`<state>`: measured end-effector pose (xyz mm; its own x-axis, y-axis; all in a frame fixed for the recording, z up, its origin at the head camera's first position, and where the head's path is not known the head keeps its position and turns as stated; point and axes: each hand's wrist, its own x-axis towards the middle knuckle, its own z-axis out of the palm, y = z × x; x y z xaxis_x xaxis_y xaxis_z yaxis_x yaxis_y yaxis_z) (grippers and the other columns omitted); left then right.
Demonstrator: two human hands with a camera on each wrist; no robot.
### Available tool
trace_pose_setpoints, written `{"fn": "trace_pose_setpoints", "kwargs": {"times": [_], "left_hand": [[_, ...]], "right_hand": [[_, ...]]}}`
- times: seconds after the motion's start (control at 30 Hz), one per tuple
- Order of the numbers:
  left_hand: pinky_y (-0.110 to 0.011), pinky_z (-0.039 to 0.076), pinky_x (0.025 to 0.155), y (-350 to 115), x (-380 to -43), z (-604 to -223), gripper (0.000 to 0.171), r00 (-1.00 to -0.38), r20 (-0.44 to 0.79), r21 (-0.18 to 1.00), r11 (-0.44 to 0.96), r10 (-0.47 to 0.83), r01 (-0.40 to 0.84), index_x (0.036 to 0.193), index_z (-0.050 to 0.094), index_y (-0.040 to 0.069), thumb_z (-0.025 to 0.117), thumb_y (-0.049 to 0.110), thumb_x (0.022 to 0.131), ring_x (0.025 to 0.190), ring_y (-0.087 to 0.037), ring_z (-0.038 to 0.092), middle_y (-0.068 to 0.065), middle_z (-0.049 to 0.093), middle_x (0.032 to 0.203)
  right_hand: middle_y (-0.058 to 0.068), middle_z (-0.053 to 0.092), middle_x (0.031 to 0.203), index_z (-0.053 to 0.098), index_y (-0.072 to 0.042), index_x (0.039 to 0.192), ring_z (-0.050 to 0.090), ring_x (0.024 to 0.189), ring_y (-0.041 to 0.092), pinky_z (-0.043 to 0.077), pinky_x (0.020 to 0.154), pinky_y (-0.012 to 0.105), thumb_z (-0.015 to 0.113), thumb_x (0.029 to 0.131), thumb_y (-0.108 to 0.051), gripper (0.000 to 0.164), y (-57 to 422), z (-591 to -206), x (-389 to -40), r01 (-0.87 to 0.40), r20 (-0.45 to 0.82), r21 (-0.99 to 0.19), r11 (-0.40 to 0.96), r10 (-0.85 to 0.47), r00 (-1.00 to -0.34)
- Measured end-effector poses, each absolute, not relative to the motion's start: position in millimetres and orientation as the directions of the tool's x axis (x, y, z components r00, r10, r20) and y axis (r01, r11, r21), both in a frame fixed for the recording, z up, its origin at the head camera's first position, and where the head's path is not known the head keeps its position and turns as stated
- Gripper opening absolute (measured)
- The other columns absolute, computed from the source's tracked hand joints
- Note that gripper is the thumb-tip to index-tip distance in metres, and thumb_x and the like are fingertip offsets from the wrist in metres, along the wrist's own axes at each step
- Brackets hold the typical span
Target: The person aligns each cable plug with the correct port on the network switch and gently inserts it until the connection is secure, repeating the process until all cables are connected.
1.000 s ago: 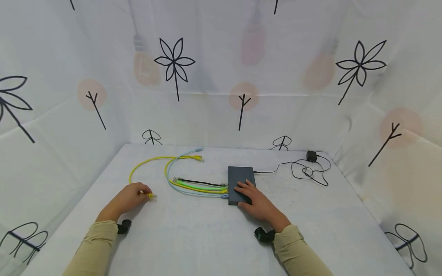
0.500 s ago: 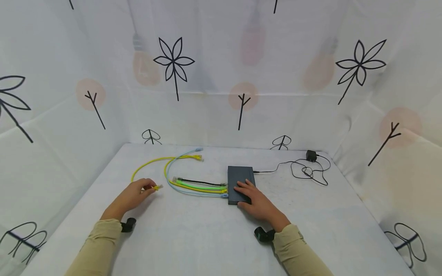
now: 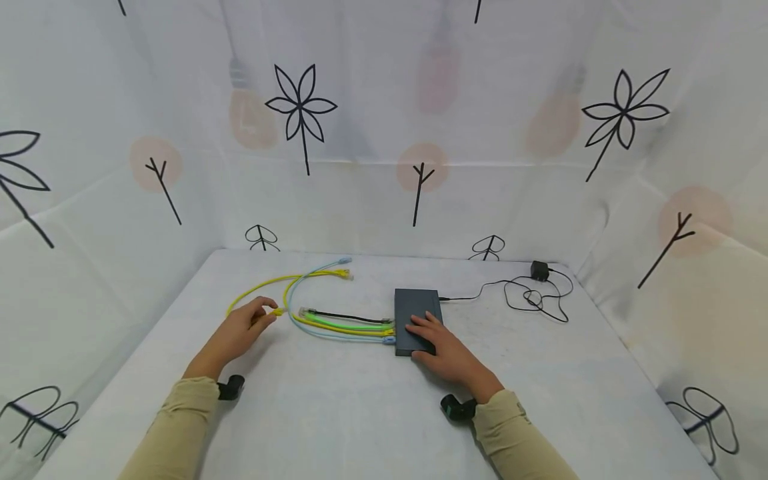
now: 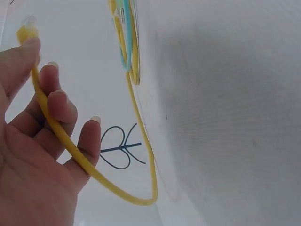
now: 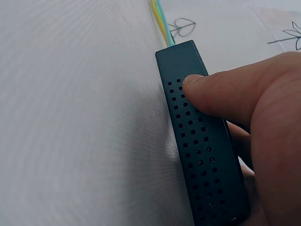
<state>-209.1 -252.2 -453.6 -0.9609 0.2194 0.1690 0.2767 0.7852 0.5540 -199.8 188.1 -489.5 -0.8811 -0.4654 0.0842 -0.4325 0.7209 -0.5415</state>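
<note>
My left hand (image 3: 239,331) pinches a yellow Ethernet cable (image 4: 70,148) close to its plug (image 4: 27,34), between thumb and fingertips. The cable hangs across the palm and loops back to the table. On the dark grey network switch (image 3: 409,303) rests my right hand (image 3: 451,357), fingers spread over the top. In the right wrist view its thumb (image 5: 202,92) presses the vented side of the switch (image 5: 176,61). Yellow (image 3: 354,330), green (image 3: 336,325), light blue (image 3: 348,339) and black (image 3: 348,316) cables meet the switch's left side.
The free ends of the light blue cable and a yellow cable (image 3: 342,273) lie toward the back. A thin black cord runs from the switch's right side to a power adapter (image 3: 539,271) at the back right. Patterned white cloth (image 3: 360,200) walls off the table's back and sides.
My left hand has moved away from me and a little to the right, taking the yellow cable's plug toward the other cables. My right hand stays on the switch.
</note>
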Motion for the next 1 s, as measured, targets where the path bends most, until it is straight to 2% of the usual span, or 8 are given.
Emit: {"fn": "trace_pose_setpoints", "kwargs": {"times": [0.17, 0.33, 0.47, 0.53, 0.6, 0.7, 0.83, 1.0], "left_hand": [[-0.039, 0.052, 0.077, -250, -210, -450, 0.023, -0.943, 0.252, 0.52, 0.792, 0.215, 0.32, 0.116, 0.065, 0.014, 0.059, 0.027, 0.098, 0.094, -0.023, 0.063, -0.005, 0.067, 0.104], [-0.04, 0.05, 0.079, -244, -212, -448, 0.033, -0.929, 0.284, 0.496, 0.793, 0.237, 0.354, 0.126, 0.063, 0.011, 0.053, 0.029, 0.101, 0.091, -0.021, 0.06, -0.006, 0.067, 0.106], [-0.044, 0.05, 0.085, -237, -213, -448, 0.039, -0.936, 0.256, 0.501, 0.796, 0.24, 0.341, 0.134, 0.057, 0.009, 0.047, 0.031, 0.103, 0.1, -0.024, 0.061, -0.011, 0.066, 0.117], [-0.043, 0.049, 0.083, -233, -214, -448, 0.039, -0.944, 0.224, 0.496, 0.806, 0.242, 0.324, 0.135, 0.055, 0.01, 0.044, 0.032, 0.104, 0.096, -0.024, 0.061, -0.011, 0.067, 0.109], [-0.039, 0.048, 0.075, -229, -215, -447, 0.038, -0.953, 0.184, 0.492, 0.816, 0.242, 0.302, 0.134, 0.051, 0.012, 0.04, 0.034, 0.105, 0.084, -0.022, 0.058, -0.009, 0.064, 0.093], [-0.033, 0.042, 0.065, -223, -216, -445, 0.038, -0.964, 0.132, 0.488, 0.831, 0.232, 0.267, 0.133, 0.04, 0.012, 0.035, 0.039, 0.106, 0.067, -0.018, 0.05, -0.005, 0.052, 0.075], [-0.03, 0.04, 0.057, -218, -218, -443, 0.037, -0.968, 0.124, 0.517, 0.819, 0.217, 0.25, 0.128, 0.032, 0.01, 0.032, 0.04, 0.106, 0.058, -0.016, 0.047, -0.004, 0.051, 0.07], [-0.029, 0.037, 0.052, -214, -221, -445, 0.029, -0.955, 0.205, 0.489, 0.823, 0.213, 0.288, 0.12, 0.034, 0.01, 0.033, 0.035, 0.106, 0.052, -0.015, 0.042, -0.003, 0.049, 0.066]], "right_hand": [[0.001, 0.033, 0.157, 0.048, -0.02, 0.144, 0.013, 0.151, 0.032, 0.024, 0.115, 0.059, 0.063, 0.094, -0.029, 0.054, 188, -489, -200, -0.436, 0.091, -0.54, 0.72, -0.465, -0.881], [0.0, 0.033, 0.157, 0.048, -0.02, 0.144, 0.013, 0.151, 0.032, 0.024, 0.115, 0.058, 0.063, 0.094, -0.029, 0.054, 189, -489, -200, -0.431, 0.093, -0.538, 0.724, -0.457, -0.885], [0.001, 0.033, 0.157, 0.048, -0.02, 0.144, 0.014, 0.15, 0.033, 0.025, 0.115, 0.06, 0.063, 0.094, -0.028, 0.053, 189, -490, -199, -0.434, 0.095, -0.538, 0.723, -0.46, -0.883], [0.002, 0.033, 0.157, 0.048, -0.019, 0.144, 0.014, 0.15, 0.034, 0.025, 0.114, 0.06, 0.063, 0.094, -0.027, 0.053, 188, -490, -199, -0.436, 0.095, -0.54, 0.72, -0.463, -0.882], [0.002, 0.034, 0.157, 0.048, -0.019, 0.144, 0.014, 0.15, 0.035, 0.024, 0.114, 0.061, 0.063, 0.094, -0.027, 0.053, 188, -490, -199, -0.438, 0.096, -0.543, 0.717, -0.465, -0.88], [0.001, 0.033, 0.157, 0.048, -0.019, 0.144, 0.014, 0.15, 0.033, 0.024, 0.115, 0.059, 0.064, 0.094, -0.028, 0.053, 188, -490, -200, -0.433, 0.094, -0.543, 0.72, -0.46, -0.883], [0.0, 0.033, 0.158, 0.047, -0.02, 0.145, 0.013, 0.151, 0.031, 0.024, 0.116, 0.057, 0.064, 0.094, -0.029, 0.054, 189, -490, -200, -0.427, 0.088, -0.539, 0.726, -0.456, -0.886], [-0.001, 0.032, 0.158, 0.047, -0.021, 0.145, 0.013, 0.151, 0.031, 0.024, 0.116, 0.058, 0.063, 0.094, -0.029, 0.054, 189, -490, -200, -0.426, 0.083, -0.541, 0.725, -0.458, -0.885]]}}
